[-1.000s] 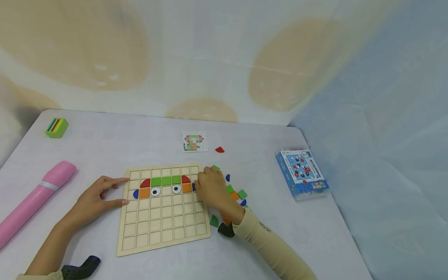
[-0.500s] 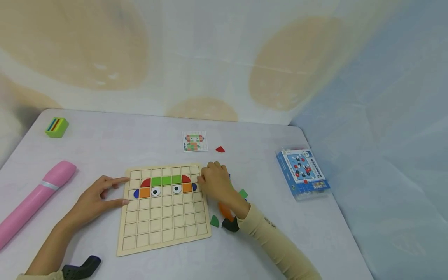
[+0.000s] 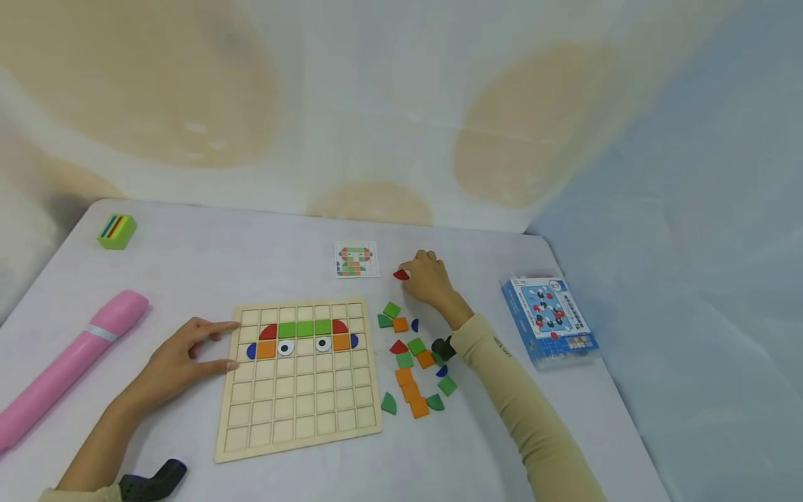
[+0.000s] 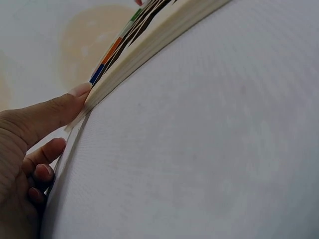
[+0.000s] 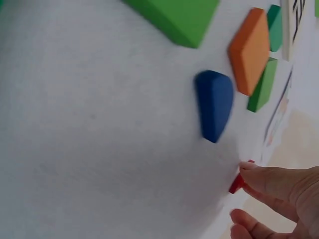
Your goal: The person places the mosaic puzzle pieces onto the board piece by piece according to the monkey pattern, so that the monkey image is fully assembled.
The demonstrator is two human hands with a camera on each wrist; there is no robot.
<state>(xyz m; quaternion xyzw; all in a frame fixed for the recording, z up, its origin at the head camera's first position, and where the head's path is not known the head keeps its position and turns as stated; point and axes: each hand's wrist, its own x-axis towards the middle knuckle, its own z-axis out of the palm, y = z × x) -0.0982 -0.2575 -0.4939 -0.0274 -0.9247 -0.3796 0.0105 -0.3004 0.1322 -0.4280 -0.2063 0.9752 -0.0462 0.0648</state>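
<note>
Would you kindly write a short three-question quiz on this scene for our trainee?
1. Multiple choice: what colour is the piece at the fingertips of the right hand?
A) green
B) red
C) blue

2. True or false: the left hand is gripping the pink tube.

3. Fill in the blank: on the wooden board lie ___ eye pieces.

Key: 1 B, red; 2 false, it touches the board's edge; 3 two.
</note>
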